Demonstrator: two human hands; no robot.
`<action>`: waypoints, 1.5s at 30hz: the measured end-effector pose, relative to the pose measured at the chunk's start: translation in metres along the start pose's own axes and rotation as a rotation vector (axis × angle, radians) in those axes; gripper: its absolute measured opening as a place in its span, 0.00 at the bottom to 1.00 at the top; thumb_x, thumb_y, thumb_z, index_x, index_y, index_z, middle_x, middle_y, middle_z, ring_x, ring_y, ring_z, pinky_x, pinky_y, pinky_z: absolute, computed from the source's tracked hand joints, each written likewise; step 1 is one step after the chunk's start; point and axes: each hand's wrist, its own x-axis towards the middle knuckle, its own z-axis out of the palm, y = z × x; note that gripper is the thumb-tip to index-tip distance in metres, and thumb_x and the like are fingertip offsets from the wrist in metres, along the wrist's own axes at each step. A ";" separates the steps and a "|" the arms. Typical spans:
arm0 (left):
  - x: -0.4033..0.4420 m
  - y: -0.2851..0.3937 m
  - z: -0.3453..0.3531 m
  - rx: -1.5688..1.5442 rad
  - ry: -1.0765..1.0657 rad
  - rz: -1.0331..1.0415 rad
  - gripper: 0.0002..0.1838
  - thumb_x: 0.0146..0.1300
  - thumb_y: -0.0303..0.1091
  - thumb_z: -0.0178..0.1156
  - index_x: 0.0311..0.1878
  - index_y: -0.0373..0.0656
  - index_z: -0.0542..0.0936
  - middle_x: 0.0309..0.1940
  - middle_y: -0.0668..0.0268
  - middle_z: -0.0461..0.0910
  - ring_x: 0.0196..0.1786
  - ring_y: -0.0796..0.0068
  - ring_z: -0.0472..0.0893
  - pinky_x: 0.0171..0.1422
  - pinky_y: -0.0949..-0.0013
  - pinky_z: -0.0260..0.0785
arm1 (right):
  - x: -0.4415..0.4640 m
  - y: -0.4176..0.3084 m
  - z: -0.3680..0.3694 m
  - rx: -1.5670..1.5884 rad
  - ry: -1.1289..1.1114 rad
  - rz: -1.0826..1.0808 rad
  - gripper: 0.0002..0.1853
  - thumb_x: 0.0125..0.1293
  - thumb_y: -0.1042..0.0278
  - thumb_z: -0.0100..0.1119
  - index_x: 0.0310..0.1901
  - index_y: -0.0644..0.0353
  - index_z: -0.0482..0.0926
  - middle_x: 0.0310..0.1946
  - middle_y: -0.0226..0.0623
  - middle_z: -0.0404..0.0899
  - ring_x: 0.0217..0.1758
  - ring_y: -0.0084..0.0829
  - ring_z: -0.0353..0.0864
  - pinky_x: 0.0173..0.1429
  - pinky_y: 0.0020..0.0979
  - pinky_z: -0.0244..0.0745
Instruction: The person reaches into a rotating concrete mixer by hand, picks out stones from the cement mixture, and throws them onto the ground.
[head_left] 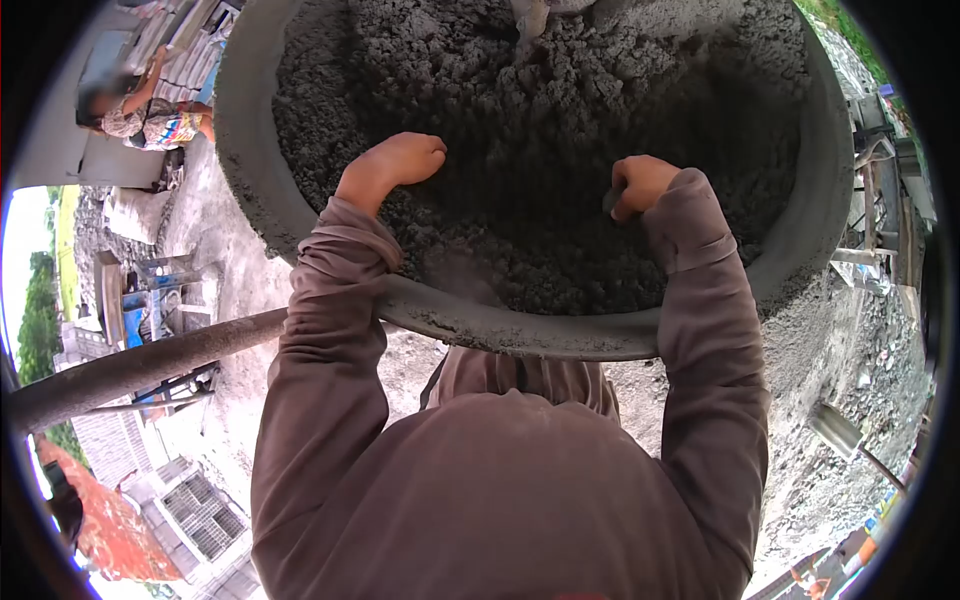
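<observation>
A large round drum (245, 130) with a cement-caked rim holds grey, lumpy wet mix (560, 130). Over the left part of the mix, my left hand (405, 160) is bent at the wrist with its fingers curled; what it holds, if anything, is hidden. My right hand (643, 186) is closed above the right part of the mix, and a small greyish thing at its fingers is too unclear to name. Both brown sleeves reach over the near rim. At the top centre a mud-covered metal piece (530, 22) juts into the drum.
A thick pole (150, 365) runs from the left edge to beside my left sleeve. Another person (150, 122) is at the upper left. A shovel (836, 430) lies on gravel at the right. Wooden frames (875, 220) stand beyond the drum's right side.
</observation>
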 end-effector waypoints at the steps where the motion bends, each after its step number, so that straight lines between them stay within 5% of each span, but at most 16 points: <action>1: 0.000 0.000 0.000 0.001 -0.006 0.004 0.22 0.68 0.39 0.44 0.60 0.43 0.76 0.58 0.56 0.77 0.62 0.55 0.74 0.67 0.59 0.65 | -0.002 0.000 -0.002 0.014 -0.023 0.005 0.25 0.43 0.61 0.75 0.45 0.61 0.81 0.45 0.44 0.82 0.52 0.43 0.81 0.53 0.39 0.75; 13: 0.009 -0.013 0.001 0.099 -0.011 -0.014 0.23 0.68 0.42 0.44 0.59 0.43 0.78 0.58 0.56 0.77 0.62 0.54 0.74 0.66 0.58 0.66 | 0.009 0.011 0.009 0.031 -0.040 0.020 0.27 0.44 0.60 0.75 0.46 0.62 0.81 0.46 0.44 0.81 0.54 0.43 0.80 0.54 0.39 0.74; 22: 0.020 -0.027 0.008 0.121 0.046 -0.070 0.20 0.67 0.41 0.45 0.50 0.38 0.79 0.49 0.52 0.79 0.52 0.50 0.77 0.56 0.55 0.68 | 0.002 0.002 0.001 0.002 -0.078 0.045 0.31 0.45 0.62 0.74 0.52 0.65 0.78 0.49 0.49 0.80 0.55 0.44 0.79 0.57 0.39 0.73; 25: 0.035 -0.048 0.019 0.196 0.063 0.067 0.20 0.67 0.41 0.45 0.50 0.38 0.79 0.49 0.52 0.79 0.53 0.51 0.77 0.56 0.54 0.69 | 0.009 0.010 0.008 0.030 -0.049 0.050 0.31 0.45 0.61 0.75 0.52 0.65 0.78 0.48 0.49 0.80 0.56 0.44 0.79 0.57 0.39 0.73; 33: 0.020 -0.027 0.009 0.144 0.089 0.031 0.22 0.68 0.41 0.44 0.59 0.46 0.78 0.60 0.61 0.77 0.63 0.57 0.74 0.68 0.60 0.65 | 0.007 0.008 0.005 -0.049 -0.018 0.010 0.30 0.43 0.60 0.77 0.51 0.60 0.80 0.48 0.45 0.82 0.55 0.44 0.79 0.57 0.40 0.73; 43: 0.010 -0.018 0.004 0.052 0.146 -0.011 0.21 0.67 0.41 0.44 0.58 0.47 0.79 0.56 0.59 0.80 0.60 0.55 0.76 0.65 0.57 0.67 | 0.004 0.005 0.001 -0.024 -0.058 0.018 0.31 0.44 0.60 0.76 0.52 0.63 0.79 0.50 0.47 0.80 0.56 0.44 0.78 0.59 0.39 0.71; 45: 0.004 -0.019 0.002 -0.046 0.324 0.108 0.20 0.62 0.39 0.46 0.49 0.42 0.82 0.49 0.55 0.82 0.54 0.50 0.79 0.60 0.53 0.70 | 0.004 0.004 0.000 -0.042 -0.048 0.020 0.31 0.44 0.61 0.76 0.52 0.63 0.79 0.50 0.47 0.80 0.57 0.44 0.78 0.59 0.39 0.71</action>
